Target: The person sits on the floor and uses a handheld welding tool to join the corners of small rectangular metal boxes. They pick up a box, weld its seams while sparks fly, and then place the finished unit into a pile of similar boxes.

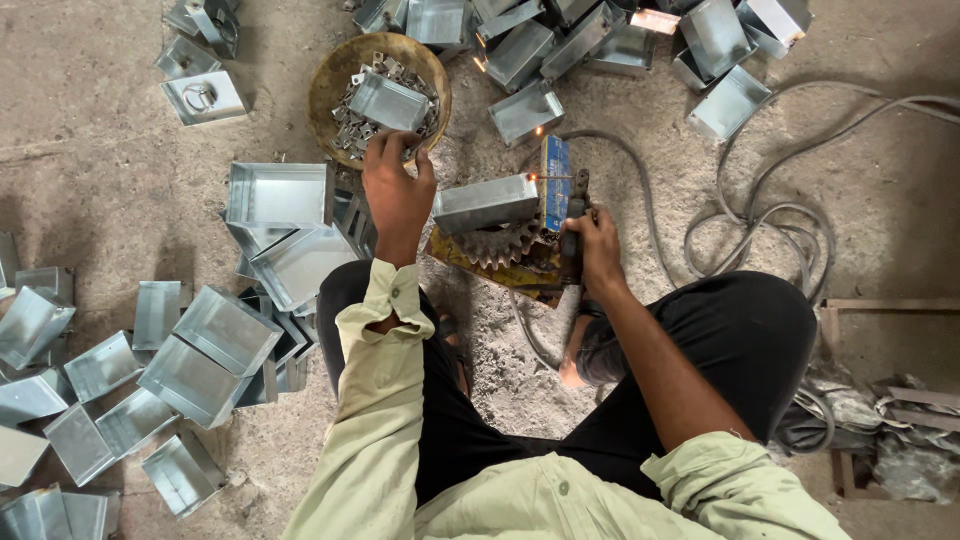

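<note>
Pale green sleeves (400,440) filled the foreground. Left hand (397,190) reached into a rusty round pan (330,80), fingers curled over small metal clips (352,128), perhaps pinching one; the grip was hidden. Right hand (597,250) was clamped round a tool handle (572,240) beside a shiny steel box (485,203) resting on a toothed wheel (497,245). Thin, stiff, sharp-edged sheet metal, probably light: best gripped by its flat walls.
</note>
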